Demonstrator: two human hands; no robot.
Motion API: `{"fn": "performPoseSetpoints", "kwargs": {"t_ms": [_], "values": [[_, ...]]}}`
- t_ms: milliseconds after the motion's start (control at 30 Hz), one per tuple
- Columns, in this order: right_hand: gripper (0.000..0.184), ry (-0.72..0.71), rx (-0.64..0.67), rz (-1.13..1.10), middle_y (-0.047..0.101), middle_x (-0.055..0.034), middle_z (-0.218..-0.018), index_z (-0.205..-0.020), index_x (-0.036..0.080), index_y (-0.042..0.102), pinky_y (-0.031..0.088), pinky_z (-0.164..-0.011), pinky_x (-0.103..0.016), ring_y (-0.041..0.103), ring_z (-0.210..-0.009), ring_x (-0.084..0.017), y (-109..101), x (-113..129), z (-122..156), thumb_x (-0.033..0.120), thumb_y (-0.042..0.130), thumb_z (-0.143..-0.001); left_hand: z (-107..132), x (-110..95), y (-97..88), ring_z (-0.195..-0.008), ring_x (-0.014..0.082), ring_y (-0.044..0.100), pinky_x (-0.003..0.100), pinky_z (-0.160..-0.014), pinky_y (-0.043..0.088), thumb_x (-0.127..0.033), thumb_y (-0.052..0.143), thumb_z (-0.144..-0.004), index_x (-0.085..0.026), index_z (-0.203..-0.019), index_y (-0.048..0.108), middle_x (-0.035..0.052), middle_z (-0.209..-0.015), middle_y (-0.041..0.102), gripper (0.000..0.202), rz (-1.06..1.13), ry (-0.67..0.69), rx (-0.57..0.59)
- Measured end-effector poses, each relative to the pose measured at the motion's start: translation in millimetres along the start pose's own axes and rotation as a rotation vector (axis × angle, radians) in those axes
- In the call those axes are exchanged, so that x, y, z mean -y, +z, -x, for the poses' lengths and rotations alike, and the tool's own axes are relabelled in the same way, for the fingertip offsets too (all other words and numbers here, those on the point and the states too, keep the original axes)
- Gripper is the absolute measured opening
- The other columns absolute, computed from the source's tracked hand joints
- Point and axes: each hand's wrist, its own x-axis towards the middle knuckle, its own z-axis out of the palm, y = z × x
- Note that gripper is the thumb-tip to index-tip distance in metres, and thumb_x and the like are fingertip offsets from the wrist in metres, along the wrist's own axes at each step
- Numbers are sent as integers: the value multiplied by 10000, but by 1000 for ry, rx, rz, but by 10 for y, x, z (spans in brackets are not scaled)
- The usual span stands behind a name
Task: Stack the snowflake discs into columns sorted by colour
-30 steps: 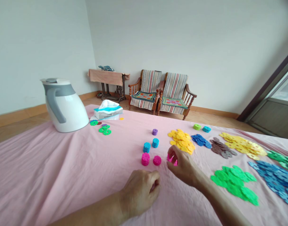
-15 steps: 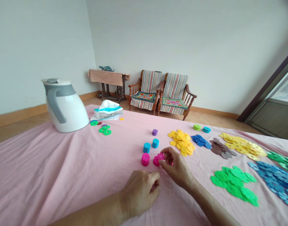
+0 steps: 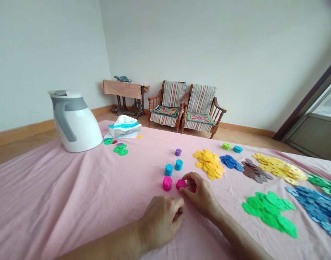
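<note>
My right hand (image 3: 199, 193) rests on the pink cloth with thumb and fingers pinched on a short pink stack of discs (image 3: 180, 184). A taller pink stack (image 3: 167, 183) stands just left of it. Two blue stacks (image 3: 168, 169) (image 3: 179, 164) stand behind, and a small purple stack (image 3: 177, 152) farther back. My left hand (image 3: 162, 220) lies curled into a loose fist on the cloth, nearer to me; something pink shows between its fingers, too hidden to name.
Loose discs lie in piles to the right: yellow (image 3: 209, 163), blue (image 3: 230, 161), brown (image 3: 253, 170), green (image 3: 271, 211), dark blue (image 3: 314, 206). A white kettle (image 3: 74, 121) and tissue box (image 3: 124, 128) stand at the back left. Two wooden chairs (image 3: 185, 108) are beyond the table.
My right hand carried a pink disc leftward from beside the yellow pile and now presses it onto the short pink stack. My left hand stayed still.
</note>
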Motion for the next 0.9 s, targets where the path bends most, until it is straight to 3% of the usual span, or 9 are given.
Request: {"fn": "performPoseSetpoints", "kwargs": {"t_ms": [400, 667, 900], "values": [[139, 1, -4, 23, 565, 3, -703, -828, 188, 583, 404, -515, -224, 504, -573, -108, -5, 3, 5, 245, 592, -702, 1, -4, 2, -550, 122, 527, 220, -512, 277, -153, 485, -782, -196, -712, 523, -31, -628, 601, 90, 1, 6, -22], [109, 49, -78, 104, 545, 15, -574, -768, 178, 598, 382, -526, -249, 508, -546, -123, -309, -83, -106, 243, 511, -759, 2, 30, 41, -550, 116, 539, 209, -516, 291, -144, 482, -774, -191, -724, 527, -31, -634, 612, 82, 16, 33, -41], [101, 37, 289, 240, 613, -26, -738, -770, 183, 591, 407, -590, -259, 549, -671, -148, -551, -141, -25, 160, 559, -677, 4, 30, 33, -543, 108, 536, 202, -512, 294, -138, 477, -768, -191, -718, 523, -33, -627, 608, 86, 10, 42, -44]]}}
